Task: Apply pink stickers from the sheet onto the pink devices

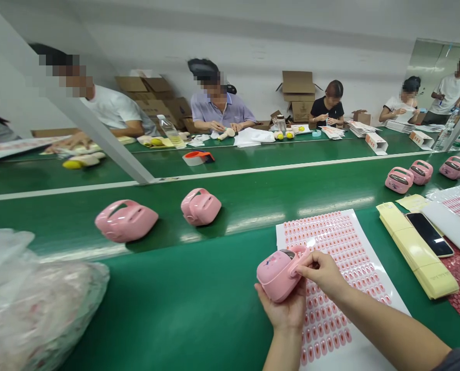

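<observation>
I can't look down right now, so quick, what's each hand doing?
Left hand: holding the pink device from below.
Right hand: fingers pinched at the device's handle side.

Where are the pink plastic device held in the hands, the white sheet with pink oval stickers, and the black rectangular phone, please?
Pink plastic device (272,275): head view, rounded front.
White sheet (354,358): head view, bare margin below the stickers.
Black rectangular phone (430,235): head view, middle of the screen.

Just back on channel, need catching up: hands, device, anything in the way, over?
Left hand cups pink device from below. Right hand's fingertips at handle base. Sticker sheet beneath, nothing seen blocking.
</observation>
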`<action>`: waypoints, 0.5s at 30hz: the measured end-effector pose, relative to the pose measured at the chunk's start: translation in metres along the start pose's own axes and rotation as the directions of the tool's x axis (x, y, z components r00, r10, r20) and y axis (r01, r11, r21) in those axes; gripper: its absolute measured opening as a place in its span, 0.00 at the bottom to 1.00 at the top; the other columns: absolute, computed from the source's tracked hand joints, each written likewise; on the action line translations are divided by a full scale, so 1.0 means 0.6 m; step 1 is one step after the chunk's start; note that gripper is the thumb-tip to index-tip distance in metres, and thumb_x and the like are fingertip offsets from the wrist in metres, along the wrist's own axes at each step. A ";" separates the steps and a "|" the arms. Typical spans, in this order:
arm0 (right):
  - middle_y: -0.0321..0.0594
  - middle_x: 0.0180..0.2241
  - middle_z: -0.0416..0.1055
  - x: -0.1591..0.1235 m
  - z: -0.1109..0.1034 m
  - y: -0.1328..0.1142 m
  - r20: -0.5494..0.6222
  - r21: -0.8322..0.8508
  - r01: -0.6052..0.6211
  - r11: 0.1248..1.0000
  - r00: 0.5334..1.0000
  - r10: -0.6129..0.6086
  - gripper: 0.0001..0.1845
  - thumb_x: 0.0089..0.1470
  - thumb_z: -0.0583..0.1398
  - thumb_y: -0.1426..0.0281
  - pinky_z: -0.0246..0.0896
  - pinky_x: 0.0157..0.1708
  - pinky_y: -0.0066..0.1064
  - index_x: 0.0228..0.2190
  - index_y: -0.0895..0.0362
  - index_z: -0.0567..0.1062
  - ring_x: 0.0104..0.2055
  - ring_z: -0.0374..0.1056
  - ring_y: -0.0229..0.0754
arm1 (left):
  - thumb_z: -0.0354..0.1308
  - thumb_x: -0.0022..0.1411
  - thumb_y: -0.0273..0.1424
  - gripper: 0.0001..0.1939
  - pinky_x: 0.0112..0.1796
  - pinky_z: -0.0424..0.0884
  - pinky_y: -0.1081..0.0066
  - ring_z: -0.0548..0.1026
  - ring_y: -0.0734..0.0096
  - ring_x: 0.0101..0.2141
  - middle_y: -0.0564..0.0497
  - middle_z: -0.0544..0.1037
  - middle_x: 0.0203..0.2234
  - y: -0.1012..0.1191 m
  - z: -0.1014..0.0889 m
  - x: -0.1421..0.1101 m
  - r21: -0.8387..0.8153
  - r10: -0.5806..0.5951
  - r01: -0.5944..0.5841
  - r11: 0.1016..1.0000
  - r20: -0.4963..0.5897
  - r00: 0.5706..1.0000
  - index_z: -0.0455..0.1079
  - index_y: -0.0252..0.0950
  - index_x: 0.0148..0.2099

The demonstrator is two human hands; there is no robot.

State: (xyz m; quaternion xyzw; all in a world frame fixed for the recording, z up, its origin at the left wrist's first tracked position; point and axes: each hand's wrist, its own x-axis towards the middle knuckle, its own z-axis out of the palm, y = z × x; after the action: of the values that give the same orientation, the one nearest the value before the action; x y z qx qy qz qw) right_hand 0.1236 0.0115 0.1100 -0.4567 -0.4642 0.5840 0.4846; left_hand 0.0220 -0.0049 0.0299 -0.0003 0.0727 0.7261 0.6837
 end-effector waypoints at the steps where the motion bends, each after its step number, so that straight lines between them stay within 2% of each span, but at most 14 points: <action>1: 0.37 0.21 0.72 0.001 -0.001 0.000 0.017 -0.001 -0.001 1.000 1.000 0.001 0.07 0.34 0.65 0.67 0.57 0.31 0.31 0.16 0.58 0.74 0.26 0.65 0.40 | 0.53 0.53 0.46 0.27 0.42 0.71 0.62 0.74 0.58 0.42 0.43 0.77 0.39 0.000 0.000 0.000 0.004 -0.001 0.001 1.000 -0.004 1.000 0.67 0.36 0.50; 5: 0.39 0.23 0.73 0.001 0.000 0.007 0.025 -0.036 0.025 0.999 0.999 -0.024 0.06 0.38 0.64 0.68 0.59 0.31 0.31 0.18 0.58 0.74 0.28 0.66 0.41 | 0.53 0.52 0.48 0.26 0.41 0.71 0.63 0.74 0.59 0.40 0.45 0.78 0.37 0.000 0.001 0.001 0.024 -0.004 0.005 1.000 -0.032 0.999 0.69 0.39 0.49; 7: 0.39 0.23 0.72 0.000 0.001 0.013 -0.003 -0.141 0.092 0.986 0.996 -0.093 0.05 0.40 0.63 0.69 0.60 0.31 0.30 0.19 0.57 0.74 0.29 0.66 0.41 | 0.53 0.52 0.48 0.27 0.41 0.71 0.62 0.75 0.60 0.39 0.46 0.78 0.38 0.000 0.002 0.001 0.034 -0.004 0.005 0.999 -0.032 0.999 0.68 0.40 0.50; 9: 0.38 0.24 0.69 -0.002 0.000 0.022 -0.025 -0.301 0.200 0.932 0.976 -0.217 0.05 0.43 0.63 0.70 0.59 0.29 0.29 0.19 0.57 0.73 0.28 0.64 0.39 | 0.54 0.52 0.48 0.27 0.40 0.71 0.64 0.75 0.61 0.37 0.46 0.78 0.37 0.000 0.004 0.000 0.035 -0.005 0.006 0.999 -0.041 0.999 0.66 0.41 0.51; 11: 0.38 0.24 0.67 -0.004 -0.002 0.031 -0.009 -0.489 0.340 0.804 0.919 -0.394 0.07 0.45 0.61 0.70 0.57 0.28 0.28 0.19 0.57 0.72 0.27 0.62 0.38 | 0.54 0.51 0.47 0.28 0.39 0.72 0.66 0.75 0.63 0.37 0.46 0.78 0.38 0.001 0.006 -0.001 0.031 -0.011 0.012 0.999 -0.048 0.999 0.65 0.40 0.53; 13: 0.38 0.24 0.66 -0.005 -0.005 0.036 0.078 -0.650 0.472 0.596 0.821 -0.565 0.09 0.49 0.59 0.69 0.55 0.29 0.29 0.20 0.57 0.71 0.28 0.62 0.39 | 0.54 0.51 0.46 0.30 0.38 0.72 0.67 0.75 0.63 0.37 0.45 0.77 0.40 0.004 0.009 -0.002 0.024 -0.029 0.030 0.999 -0.037 0.999 0.63 0.39 0.54; 14: 0.38 0.23 0.66 -0.005 -0.007 0.037 0.132 -0.703 0.513 0.492 0.774 -0.619 0.10 0.51 0.58 0.69 0.54 0.30 0.30 0.21 0.56 0.71 0.28 0.62 0.39 | 0.54 0.51 0.45 0.31 0.39 0.72 0.67 0.75 0.62 0.37 0.45 0.76 0.41 0.006 0.010 -0.003 0.019 -0.042 0.043 0.999 -0.031 0.999 0.61 0.38 0.55; 15: 0.39 0.24 0.66 -0.004 -0.009 0.036 0.173 -0.737 0.530 0.418 0.747 -0.642 0.09 0.52 0.57 0.68 0.54 0.31 0.31 0.23 0.56 0.72 0.29 0.62 0.40 | 0.54 0.51 0.44 0.31 0.39 0.72 0.66 0.75 0.61 0.38 0.44 0.76 0.41 0.007 0.012 -0.003 0.010 -0.053 0.053 0.999 -0.030 0.998 0.61 0.38 0.55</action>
State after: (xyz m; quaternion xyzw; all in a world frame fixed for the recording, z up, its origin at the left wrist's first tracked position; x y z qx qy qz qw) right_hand 0.1259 0.0074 0.0882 -0.4602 -0.7562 0.0994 0.4544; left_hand 0.0187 -0.0063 0.0374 -0.0092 0.0869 0.7072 0.7016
